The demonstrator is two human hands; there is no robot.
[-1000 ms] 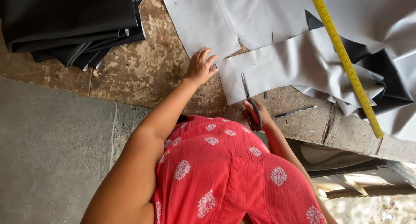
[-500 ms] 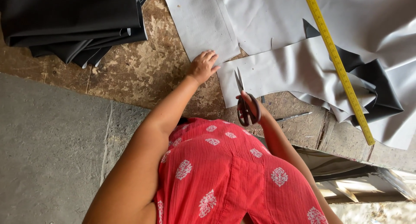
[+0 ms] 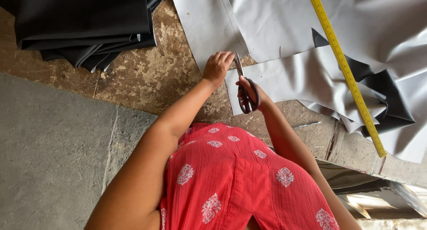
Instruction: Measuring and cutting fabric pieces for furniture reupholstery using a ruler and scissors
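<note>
Between the hands, scissors (image 3: 243,85) held in the right grip (image 3: 250,93) meet grey sheet (image 3: 284,79); left hand (image 3: 217,66) presses it, fingers curled.

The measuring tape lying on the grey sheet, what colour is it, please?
Yellow measuring tape, seen in the head view.

Your right hand (image 3: 249,91) hides most of the scissors' (image 3: 245,90) handles, and your fingers (image 3: 242,85) vanish inside the loops. The grey sheet (image 3: 284,74), yellow tape measure (image 3: 344,70) and black folded material (image 3: 84,21) run off the top edge.
</note>
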